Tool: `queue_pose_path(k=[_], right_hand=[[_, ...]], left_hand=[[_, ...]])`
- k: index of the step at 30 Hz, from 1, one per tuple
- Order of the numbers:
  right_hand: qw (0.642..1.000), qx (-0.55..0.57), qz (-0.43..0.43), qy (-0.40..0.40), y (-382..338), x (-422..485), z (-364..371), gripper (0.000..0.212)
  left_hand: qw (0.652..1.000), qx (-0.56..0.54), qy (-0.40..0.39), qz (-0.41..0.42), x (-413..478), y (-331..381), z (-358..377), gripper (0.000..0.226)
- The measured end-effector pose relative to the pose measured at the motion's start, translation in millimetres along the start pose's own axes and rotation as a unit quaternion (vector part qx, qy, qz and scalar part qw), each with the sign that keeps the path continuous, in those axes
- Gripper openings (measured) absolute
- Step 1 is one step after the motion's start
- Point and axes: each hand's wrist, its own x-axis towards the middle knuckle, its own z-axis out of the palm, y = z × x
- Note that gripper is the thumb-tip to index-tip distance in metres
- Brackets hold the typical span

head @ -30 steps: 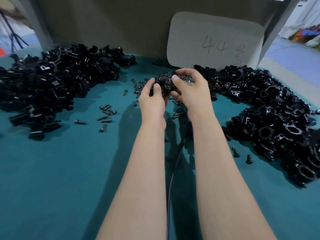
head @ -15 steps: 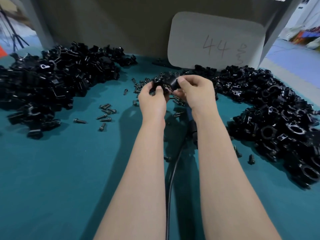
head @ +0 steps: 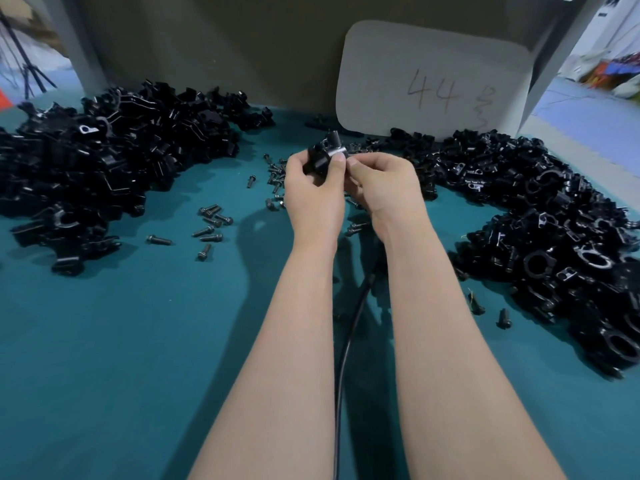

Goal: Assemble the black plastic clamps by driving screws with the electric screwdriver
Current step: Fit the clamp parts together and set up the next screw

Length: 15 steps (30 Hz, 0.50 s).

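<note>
Above the teal surface [head: 138, 341], a black clamp [head: 327, 155] clasped by the left grip [head: 313, 199] and pinched by the right grip [head: 381, 188] could be dropped if loosened.

Left hand [head: 313, 199], right hand [head: 384, 188]: fingers curled.

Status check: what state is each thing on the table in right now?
Left hand: grips the clamp.
Right hand: pinches the clamp's right side.
Clamp: held up off the table.
Screws: loose, lying on the table.
Cable: lies on the table.

Head camera looks forward-down (close) over table [head: 104, 358].
</note>
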Motion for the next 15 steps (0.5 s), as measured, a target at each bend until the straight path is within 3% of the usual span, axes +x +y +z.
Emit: queue_pose_path(k=[4, 8, 15], right_hand=[[0.996, -0.074, -0.036, 0.015, -5.0, -1.4, -1.1, 0.023], [0.993, -0.111, -0.043, -0.024, -11.5, -2.4, 1.6, 0.005], [0.991, -0.130, -0.033, -0.014, -10.6, -1.3, 1.0, 0.017]], left_hand=[[0.995, 0.079, -0.003, 0.056, 0.3, -4.6, 1.4, 0.021], [0.987, 0.133, 0.002, 0.091, -0.7, -9.3, 3.1, 0.028], [0.974, 0.195, -0.016, 0.116, -2.6, -9.7, 3.0, 0.035]])
